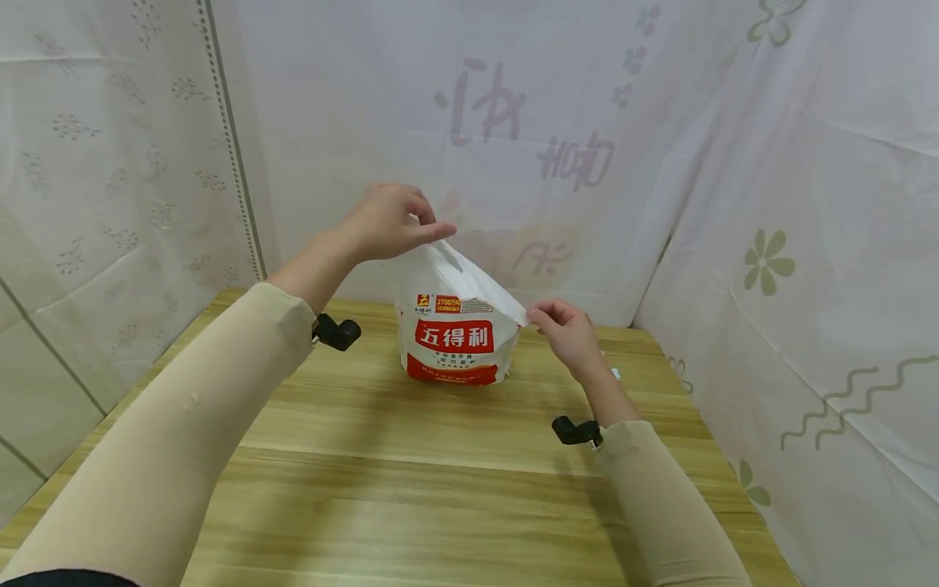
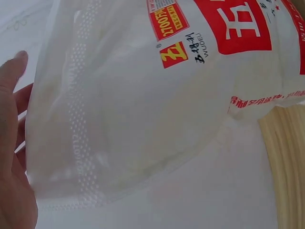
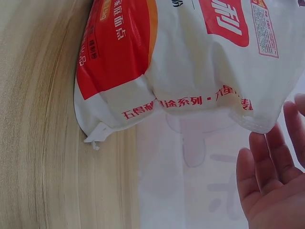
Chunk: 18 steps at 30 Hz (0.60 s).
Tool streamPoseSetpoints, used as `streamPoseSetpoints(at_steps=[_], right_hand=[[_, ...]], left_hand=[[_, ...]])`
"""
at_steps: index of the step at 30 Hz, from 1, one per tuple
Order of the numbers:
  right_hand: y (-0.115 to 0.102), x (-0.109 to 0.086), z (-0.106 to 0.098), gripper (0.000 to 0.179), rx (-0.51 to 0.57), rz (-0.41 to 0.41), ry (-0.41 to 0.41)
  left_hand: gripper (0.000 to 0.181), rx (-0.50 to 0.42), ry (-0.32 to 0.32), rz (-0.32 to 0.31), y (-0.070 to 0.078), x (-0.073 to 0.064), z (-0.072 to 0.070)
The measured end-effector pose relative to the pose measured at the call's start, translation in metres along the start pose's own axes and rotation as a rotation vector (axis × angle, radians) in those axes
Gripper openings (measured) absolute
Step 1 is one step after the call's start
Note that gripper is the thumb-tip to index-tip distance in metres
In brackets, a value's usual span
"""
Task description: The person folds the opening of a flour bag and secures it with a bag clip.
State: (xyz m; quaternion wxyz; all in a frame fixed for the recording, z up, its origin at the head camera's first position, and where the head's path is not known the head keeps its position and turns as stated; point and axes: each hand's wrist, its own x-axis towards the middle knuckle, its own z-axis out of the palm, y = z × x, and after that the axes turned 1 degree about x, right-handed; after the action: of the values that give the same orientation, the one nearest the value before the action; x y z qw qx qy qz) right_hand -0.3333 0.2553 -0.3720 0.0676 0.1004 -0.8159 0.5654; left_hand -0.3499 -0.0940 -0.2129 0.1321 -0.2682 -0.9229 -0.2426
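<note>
Presently I have one container on my screens: a white bag [image 1: 456,322] with red printing, standing on the wooden tabletop [image 1: 411,497] below and between the two hands. Its lower part bulges, full-looking; the contents are hidden from me, and whether the top is unsealed I cannot tell. Above the bulge the plastic thins to a slack, translucent neck with an embossed dotted band, drawn out into a slope from one hand to the other. Left hand [image 1: 396,222], the higher: grips the bag's upper corner, fingers curled, their tips behind the plastic in the left wrist view, thumb along the near edge. How firmly the thumb presses I cannot tell. Right hand [image 1: 566,330], lower: thumb and forefinger pinch the opposite corner, pressed together at the tips; the right wrist view shows the other fingers loosely bent just beside that edge. Behind each grip I note a beige sleeve, left [image 1: 176,424] and right [image 1: 667,497], and beyond both hands a pale patterned curtain [image 1: 345,122].
</note>
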Motion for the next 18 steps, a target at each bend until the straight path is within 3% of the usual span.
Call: streamPoseSetpoints(at_steps=[5, 10, 18], right_hand=[[0.002, 0.000, 0.000, 0.035, -0.038, 0.008, -0.010], [0.003, 0.000, 0.001, 0.037, -0.066, 0.004, -0.003], [0.006, 0.002, 0.004, 0.039, -0.058, -0.003, -0.004]], left_hand=[[0.047, 0.134, 0.005, 0.004, 0.002, 0.001, 0.007], [0.049, 0.237, 0.055, 0.013, 0.006, 0.002, 0.015], [0.042, 0.277, 0.079, 0.001, 0.008, 0.001, 0.024]])
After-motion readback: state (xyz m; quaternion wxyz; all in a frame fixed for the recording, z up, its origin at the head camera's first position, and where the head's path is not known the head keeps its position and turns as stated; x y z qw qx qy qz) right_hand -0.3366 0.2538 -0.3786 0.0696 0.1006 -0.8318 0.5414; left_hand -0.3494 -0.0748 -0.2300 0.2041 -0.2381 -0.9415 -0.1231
